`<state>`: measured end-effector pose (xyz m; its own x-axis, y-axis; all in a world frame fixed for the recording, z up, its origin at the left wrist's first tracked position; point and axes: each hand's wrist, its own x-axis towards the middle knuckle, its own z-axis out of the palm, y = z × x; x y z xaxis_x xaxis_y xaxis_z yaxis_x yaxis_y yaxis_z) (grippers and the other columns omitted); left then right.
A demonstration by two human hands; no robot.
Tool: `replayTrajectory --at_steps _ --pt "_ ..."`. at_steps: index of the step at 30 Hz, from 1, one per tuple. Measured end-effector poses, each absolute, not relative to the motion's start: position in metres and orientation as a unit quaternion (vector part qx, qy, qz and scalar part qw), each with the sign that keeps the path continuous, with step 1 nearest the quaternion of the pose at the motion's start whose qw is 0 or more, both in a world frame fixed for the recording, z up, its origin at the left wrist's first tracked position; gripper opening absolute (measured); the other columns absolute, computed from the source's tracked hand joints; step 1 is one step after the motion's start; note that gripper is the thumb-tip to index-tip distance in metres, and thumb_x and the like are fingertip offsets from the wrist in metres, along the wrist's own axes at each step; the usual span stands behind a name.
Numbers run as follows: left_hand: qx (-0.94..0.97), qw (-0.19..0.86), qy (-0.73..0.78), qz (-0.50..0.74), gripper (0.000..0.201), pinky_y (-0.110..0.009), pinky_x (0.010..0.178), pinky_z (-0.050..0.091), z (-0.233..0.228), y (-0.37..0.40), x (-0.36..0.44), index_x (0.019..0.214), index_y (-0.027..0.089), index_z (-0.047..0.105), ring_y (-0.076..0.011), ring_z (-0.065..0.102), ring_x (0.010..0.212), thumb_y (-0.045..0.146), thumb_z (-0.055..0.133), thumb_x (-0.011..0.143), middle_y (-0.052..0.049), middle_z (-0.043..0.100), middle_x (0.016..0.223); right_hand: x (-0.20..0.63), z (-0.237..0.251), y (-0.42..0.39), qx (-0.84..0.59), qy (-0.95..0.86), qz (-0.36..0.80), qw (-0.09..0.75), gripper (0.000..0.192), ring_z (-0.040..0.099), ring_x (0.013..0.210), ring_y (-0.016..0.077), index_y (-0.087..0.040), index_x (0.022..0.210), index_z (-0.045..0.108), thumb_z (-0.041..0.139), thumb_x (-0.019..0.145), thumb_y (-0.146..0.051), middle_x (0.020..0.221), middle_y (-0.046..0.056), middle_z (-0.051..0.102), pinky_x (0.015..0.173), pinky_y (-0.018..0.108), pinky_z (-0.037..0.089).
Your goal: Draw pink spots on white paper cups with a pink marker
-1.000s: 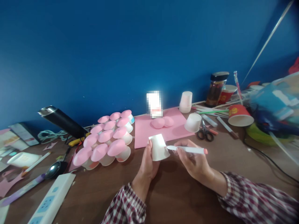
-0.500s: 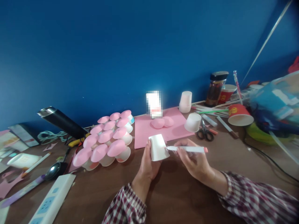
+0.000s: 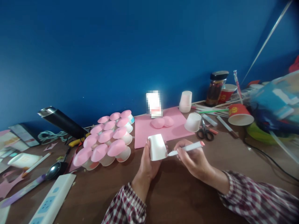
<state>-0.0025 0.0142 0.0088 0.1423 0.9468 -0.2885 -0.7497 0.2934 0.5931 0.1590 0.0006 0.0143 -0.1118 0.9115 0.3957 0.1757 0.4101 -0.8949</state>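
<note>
A plain white paper cup (image 3: 157, 147) is in my left hand (image 3: 146, 160), upside down and slightly tilted, its wide rim toward me. My right hand (image 3: 193, 158) pinches a white marker (image 3: 188, 147) with a pinkish-orange end. The marker's tip is at the cup's lower right edge; whether it touches cannot be made out. Behind the cup lies a pink paper sheet (image 3: 142, 133) bearing two pink paper cones (image 3: 158, 122). To the left stand several upturned cups topped with pink cones (image 3: 99, 152).
Right of the sheet are a white cup (image 3: 192, 122), stacked cups (image 3: 186, 102), black-handled scissors (image 3: 205, 134), markers (image 3: 227, 126) and a red cup (image 3: 240, 114). A power strip (image 3: 53, 199) and a black tumbler (image 3: 62, 122) lie at left. A blue wall (image 3: 140, 46) rises behind.
The marker has tilted, its back end rising and its tip dropping lower along the cup's right side. My right hand has shifted slightly; my left hand and the cup barely moved.
</note>
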Motion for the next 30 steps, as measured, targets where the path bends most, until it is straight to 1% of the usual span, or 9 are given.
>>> replayTrajectory --at_steps 3,5,10,14,18,20,25,30 --pt "0.161 0.741 0.313 0.572 0.045 -0.031 0.069 0.055 0.009 0.014 -0.002 0.097 0.009 0.069 -0.0208 0.069 0.074 0.051 0.059 0.085 -0.012 0.074 0.085 0.159 0.014 0.002 -0.416 -0.63 0.411 0.511 0.023 0.045 0.047 0.0095 -0.017 0.077 0.056 0.049 0.094 -0.031 0.056 -0.003 0.049 0.043 0.021 0.036" --pt "0.162 0.744 0.315 0.566 0.046 -0.032 0.07 0.054 0.008 0.015 -0.002 0.098 0.009 0.069 -0.0209 0.068 0.074 0.052 0.059 0.085 -0.011 0.074 0.085 0.158 0.014 0.003 -0.411 -0.596 0.443 0.528 0.026 0.044 0.046 0.0092 -0.017 0.076 0.055 0.05 0.094 -0.036 0.055 -0.004 0.048 0.043 0.021 0.035" --pt "0.167 0.742 0.299 0.577 0.048 -0.034 0.073 0.053 0.008 0.017 -0.005 0.105 0.011 0.066 -0.0213 0.068 0.076 0.053 0.055 0.086 -0.011 0.073 0.087 0.155 0.019 0.004 -0.408 -0.53 0.409 0.621 0.028 0.048 0.049 0.0102 -0.019 0.077 0.054 0.053 0.093 -0.041 0.057 -0.003 0.05 0.046 0.021 0.042" --pt "0.175 0.719 0.318 0.592 0.046 -0.033 0.074 0.053 0.006 0.018 -0.005 0.104 0.012 0.066 -0.0207 0.067 0.078 0.052 0.059 0.084 -0.011 0.072 0.089 0.152 0.02 0.001 -0.402 -0.542 0.386 0.629 0.024 0.05 0.051 0.0097 -0.019 0.078 0.054 0.052 0.095 -0.036 0.059 -0.003 0.052 0.048 0.02 0.043" --pt "0.209 0.68 0.345 0.612 0.043 -0.031 0.081 0.051 0.001 0.019 -0.003 0.103 0.013 0.066 -0.0198 0.065 0.086 0.05 0.066 0.08 -0.01 0.07 0.097 0.151 0.018 -0.006 -0.385 -0.603 0.326 0.618 0.021 0.049 0.052 0.0097 -0.02 0.079 0.053 0.047 0.097 -0.029 0.061 -0.003 0.051 0.048 0.02 0.042" --pt "0.24 0.661 0.345 0.622 0.042 -0.03 0.081 0.05 -0.001 0.019 -0.001 0.103 0.015 0.066 -0.0187 0.064 0.086 0.049 0.068 0.079 -0.008 0.07 0.096 0.152 0.019 -0.011 -0.387 -0.641 0.291 0.596 0.018 0.048 0.051 0.0098 -0.02 0.081 0.053 0.047 0.097 -0.025 0.062 -0.003 0.051 0.047 0.02 0.041" --pt "0.279 0.632 0.354 0.63 0.031 -0.024 0.068 0.047 -0.002 0.018 0.001 0.097 0.017 0.067 -0.0132 0.06 0.072 0.044 0.067 0.081 -0.002 0.067 0.082 0.156 0.024 -0.017 -0.386 -0.726 0.242 0.515 0.013 0.053 0.055 0.0123 -0.02 0.084 0.054 0.047 0.094 -0.022 0.067 0.001 0.056 0.047 0.022 0.042" --pt "0.277 0.637 0.349 0.629 0.031 -0.023 0.066 0.046 0.0 0.016 0.001 0.098 0.017 0.067 -0.012 0.059 0.07 0.043 0.067 0.081 -0.001 0.065 0.08 0.157 0.024 -0.016 -0.392 -0.743 0.233 0.49 0.012 0.051 0.05 0.0102 -0.02 0.084 0.053 0.047 0.094 -0.022 0.066 0.0 0.056 0.042 0.02 0.038"
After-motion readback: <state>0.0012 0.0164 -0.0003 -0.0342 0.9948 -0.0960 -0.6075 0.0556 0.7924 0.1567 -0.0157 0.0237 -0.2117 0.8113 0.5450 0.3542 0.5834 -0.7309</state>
